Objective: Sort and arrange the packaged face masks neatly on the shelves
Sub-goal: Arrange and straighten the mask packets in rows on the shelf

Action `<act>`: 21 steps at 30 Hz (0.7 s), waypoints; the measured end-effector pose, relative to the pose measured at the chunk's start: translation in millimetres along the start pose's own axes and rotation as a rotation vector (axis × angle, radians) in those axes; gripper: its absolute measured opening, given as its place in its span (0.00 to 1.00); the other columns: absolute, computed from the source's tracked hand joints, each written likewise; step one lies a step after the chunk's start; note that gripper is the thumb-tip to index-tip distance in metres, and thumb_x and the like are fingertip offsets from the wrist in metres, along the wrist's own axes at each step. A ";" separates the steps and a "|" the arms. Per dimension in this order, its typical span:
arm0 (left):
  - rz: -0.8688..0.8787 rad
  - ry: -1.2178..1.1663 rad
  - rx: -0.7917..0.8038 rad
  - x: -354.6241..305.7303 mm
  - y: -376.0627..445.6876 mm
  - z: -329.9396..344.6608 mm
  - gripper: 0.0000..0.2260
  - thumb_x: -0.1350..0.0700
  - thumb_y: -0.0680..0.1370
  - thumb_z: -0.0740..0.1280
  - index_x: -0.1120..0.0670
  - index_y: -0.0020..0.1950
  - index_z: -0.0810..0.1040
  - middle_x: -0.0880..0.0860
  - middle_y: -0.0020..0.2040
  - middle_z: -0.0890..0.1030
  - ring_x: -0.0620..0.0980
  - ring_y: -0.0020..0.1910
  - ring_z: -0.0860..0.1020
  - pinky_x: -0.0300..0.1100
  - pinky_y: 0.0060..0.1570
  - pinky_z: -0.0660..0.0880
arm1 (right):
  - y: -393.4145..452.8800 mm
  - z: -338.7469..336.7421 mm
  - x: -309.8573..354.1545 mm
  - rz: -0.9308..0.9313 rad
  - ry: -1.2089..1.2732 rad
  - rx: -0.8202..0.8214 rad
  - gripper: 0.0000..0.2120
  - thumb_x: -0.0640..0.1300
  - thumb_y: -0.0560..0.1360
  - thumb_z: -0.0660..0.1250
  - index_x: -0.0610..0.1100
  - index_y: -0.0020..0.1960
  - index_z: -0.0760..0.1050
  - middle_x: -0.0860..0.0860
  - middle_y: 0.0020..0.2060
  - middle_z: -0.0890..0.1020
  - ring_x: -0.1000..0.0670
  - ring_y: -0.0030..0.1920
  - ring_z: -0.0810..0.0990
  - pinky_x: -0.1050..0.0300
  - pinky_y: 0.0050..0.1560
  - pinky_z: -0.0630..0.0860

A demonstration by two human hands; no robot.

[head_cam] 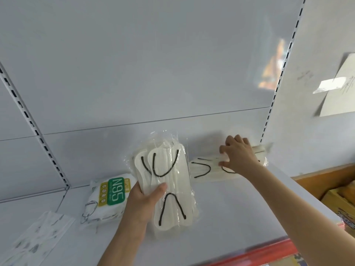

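I am looking down at a white shelf (240,204), and my two hands are out in front of me.

My left hand (143,200), low in the middle of the frame, is grasping a pack of cream masks with black ear loops (169,189). My thumb lies across the front and my fingers curl behind it. It looks like more than one pack stacked together, but I cannot tell how many. This stack is lifted up, so it is not put away yet.

My right hand (239,154), in the right middle of the frame, reaches to the back of the shelf. Its fingers are fairly straight and rest on a second pack of the same cream masks (207,169). That pack lies flat against the back wall (134,73). I think I am pushing it into place. I see no fingers curled round it.

At the lower left sits a white N95 pack with a green label (107,196). Just below it, in the bottom left corner, lies a pack with a gray leafy print (38,240). Both look crooked, not lined up.

So I think the job is only partly done. One cream pack is down at the back. The stack in my left hand still needs a spot, likely next to it. The two packs on the left still need tidying.
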State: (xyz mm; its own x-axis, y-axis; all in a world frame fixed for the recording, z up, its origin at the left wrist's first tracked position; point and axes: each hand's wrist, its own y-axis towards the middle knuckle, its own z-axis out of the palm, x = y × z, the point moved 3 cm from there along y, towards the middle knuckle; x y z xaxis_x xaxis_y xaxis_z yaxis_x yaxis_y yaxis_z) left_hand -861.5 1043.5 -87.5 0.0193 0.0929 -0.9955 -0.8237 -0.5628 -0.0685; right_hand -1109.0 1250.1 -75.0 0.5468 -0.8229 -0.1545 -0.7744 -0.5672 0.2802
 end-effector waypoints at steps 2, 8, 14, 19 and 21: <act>-0.017 -0.029 -0.023 4.1 0.9 -3.9 0.14 0.57 0.71 0.79 0.49 0.55 0.82 0.49 0.47 0.88 0.52 0.51 0.86 0.52 0.56 0.80 | -6.4 -7.0 1.7 0.014 0.096 -0.002 0.17 0.59 0.72 0.72 0.53 0.57 0.76 0.53 0.57 0.75 0.45 0.60 0.72 0.53 0.60 0.65; -0.025 -0.113 -0.107 -0.9 9.6 -9.7 0.10 0.62 0.75 0.74 0.49 0.53 0.82 0.49 0.45 0.88 0.51 0.49 0.85 0.48 0.49 0.79 | -31.8 -89.4 -3.6 0.352 0.907 -0.294 0.15 0.54 0.76 0.71 0.44 0.53 0.72 0.48 0.40 0.81 0.41 0.42 0.79 0.50 0.42 0.75; 0.084 -0.011 -0.016 -29.2 23.8 19.6 0.14 0.65 0.76 0.71 0.48 0.55 0.80 0.45 0.45 0.87 0.41 0.43 0.85 0.34 0.41 0.77 | -52.7 -125.2 52.6 0.194 1.809 -0.341 0.18 0.45 0.73 0.75 0.44 0.61 0.77 0.44 0.53 0.85 0.42 0.54 0.84 0.46 0.54 0.81; 0.097 0.020 -0.102 -36.0 35.3 8.9 0.13 0.63 0.76 0.71 0.49 0.56 0.80 0.46 0.43 0.87 0.43 0.40 0.85 0.40 0.43 0.79 | -70.9 -138.9 56.5 0.142 1.905 -0.238 0.18 0.45 0.70 0.72 0.40 0.57 0.79 0.44 0.47 0.86 0.45 0.48 0.86 0.50 0.47 0.82; 0.087 0.029 -0.148 -36.0 37.2 0.4 0.12 0.63 0.76 0.70 0.50 0.56 0.80 0.46 0.41 0.86 0.43 0.39 0.84 0.39 0.41 0.76 | -73.5 -142.7 49.0 0.111 1.981 -0.249 0.15 0.44 0.71 0.70 0.41 0.57 0.79 0.46 0.46 0.86 0.47 0.47 0.86 0.53 0.46 0.82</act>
State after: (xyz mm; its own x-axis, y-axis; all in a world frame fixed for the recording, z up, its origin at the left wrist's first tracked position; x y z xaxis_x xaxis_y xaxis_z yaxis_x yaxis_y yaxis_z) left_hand -893.1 1019.6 -54.2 -0.0301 0.0164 -0.9994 -0.7309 -0.6824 0.0108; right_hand -979.9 1256.3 32.1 0.1705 0.4246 0.8892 -0.8660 -0.3659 0.3407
